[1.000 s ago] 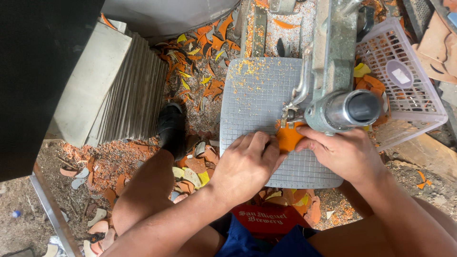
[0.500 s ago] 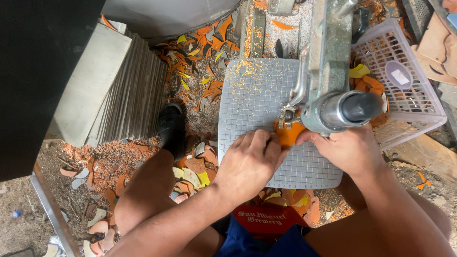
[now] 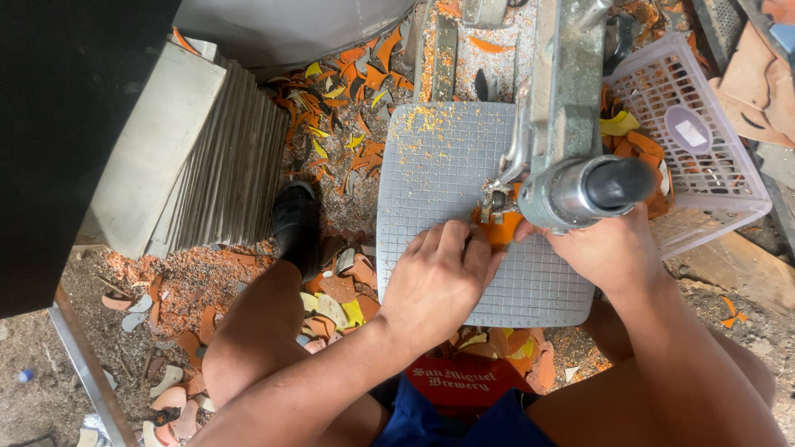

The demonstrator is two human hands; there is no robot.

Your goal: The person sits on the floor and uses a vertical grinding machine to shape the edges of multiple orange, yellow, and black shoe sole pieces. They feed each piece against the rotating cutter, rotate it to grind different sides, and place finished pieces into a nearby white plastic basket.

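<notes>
Low centre of the frame, the left hand [image 3: 437, 280] and right hand [image 3: 609, 248] pinch an orange tile piece [image 3: 502, 229] flat on the gridded cutter table [image 3: 447, 165]. Beyond, grey tiles [image 3: 207, 157] stack upper left, a basket [image 3: 704, 141] upper right.

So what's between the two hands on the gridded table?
In the head view, a small orange tile piece lies between the left hand and right hand, on the grey gridded table, under the cutter's head.
</notes>
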